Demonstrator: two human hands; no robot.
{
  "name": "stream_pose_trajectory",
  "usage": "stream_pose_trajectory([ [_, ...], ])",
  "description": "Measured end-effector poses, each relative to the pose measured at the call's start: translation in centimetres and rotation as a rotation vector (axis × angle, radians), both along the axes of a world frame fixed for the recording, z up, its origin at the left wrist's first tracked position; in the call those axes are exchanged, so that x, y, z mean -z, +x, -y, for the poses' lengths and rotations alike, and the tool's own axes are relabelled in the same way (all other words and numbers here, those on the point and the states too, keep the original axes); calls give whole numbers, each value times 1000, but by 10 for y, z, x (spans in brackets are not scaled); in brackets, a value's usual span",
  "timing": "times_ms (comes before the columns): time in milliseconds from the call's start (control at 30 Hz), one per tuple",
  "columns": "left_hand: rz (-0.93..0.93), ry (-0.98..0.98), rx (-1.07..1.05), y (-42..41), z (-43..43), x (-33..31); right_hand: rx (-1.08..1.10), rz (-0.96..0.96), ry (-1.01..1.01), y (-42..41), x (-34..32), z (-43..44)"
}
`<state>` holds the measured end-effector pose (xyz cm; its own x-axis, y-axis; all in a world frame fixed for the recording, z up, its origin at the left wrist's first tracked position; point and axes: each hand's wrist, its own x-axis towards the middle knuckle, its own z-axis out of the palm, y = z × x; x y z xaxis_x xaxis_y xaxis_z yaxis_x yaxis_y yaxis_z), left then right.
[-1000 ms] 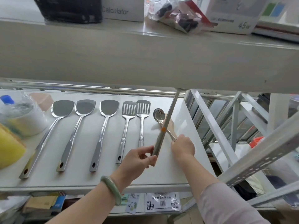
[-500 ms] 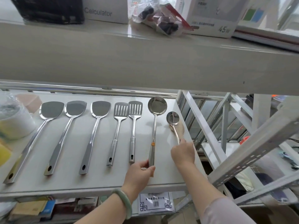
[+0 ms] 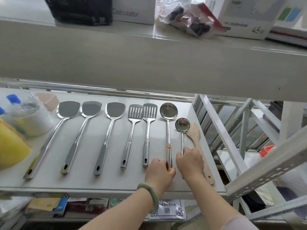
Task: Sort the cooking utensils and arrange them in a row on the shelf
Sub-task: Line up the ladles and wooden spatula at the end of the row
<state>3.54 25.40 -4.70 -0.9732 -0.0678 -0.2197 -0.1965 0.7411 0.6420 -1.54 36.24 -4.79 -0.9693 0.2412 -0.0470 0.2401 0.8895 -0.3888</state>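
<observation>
Shelf (image 3: 83, 185), low in frame: smooth white, a bit shiny. Turners (image 3: 109, 130), slotted ones (image 3: 132, 130) & 2 ladles (image 3: 168, 123): shiny metal, like mirrors. Big ladle has orange plastic bits. Spoon (image 3: 195, 133) at right: pale matt wood. Bangle (image 3: 149, 193), low middle: smooth green stone look. Box (image 3: 132, 14) up top: white card. Bag (image 3: 186, 19) by it: clear shiny plastic.

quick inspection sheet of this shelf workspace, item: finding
surface: white shelf, utensils lying flat
job's things: three solid spatulas, two slotted spatulas, large ladle, small ladle, wooden spatula in a row
clutter: yellow pack, wrapped bottles at left end
grips: left hand on large ladle handle; right hand on small ladle handle
cables: nothing seen
surroundings: Calculator box, 45W box on the shelf above; metal racking to the right
</observation>
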Motion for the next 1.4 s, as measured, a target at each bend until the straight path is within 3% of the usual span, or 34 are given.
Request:
stream_pose_trajectory([
  [133,-30,-7,93,4,16,-4,-31,-110,-8,-4,-3,15],
  [233,-214,-54,111,17,51,-11,-93,-256,-63,-9,-11,39],
  [367,-518,-127,-35,38,136,-20,-214,-385,-76,-11,-29,90],
  [433,-557,-187,-139,48,187,-20,-291,-400,-98,-5,-38,122],
  [567,-441,-318,-259,68,279,-14,-518,-288,-84,17,-41,194],
  [767,-207,-417,-176,84,350,12,-733,18,-61,55,-15,292],
  [900,-126,-345,-136,71,364,21,-728,124,-80,61,1,333],
  [1067,-79,-396,-20,59,372,28,-654,194,-118,62,15,353],
  [1400,-78,-413,47,41,375,30,-544,129,-216,64,16,359],
])
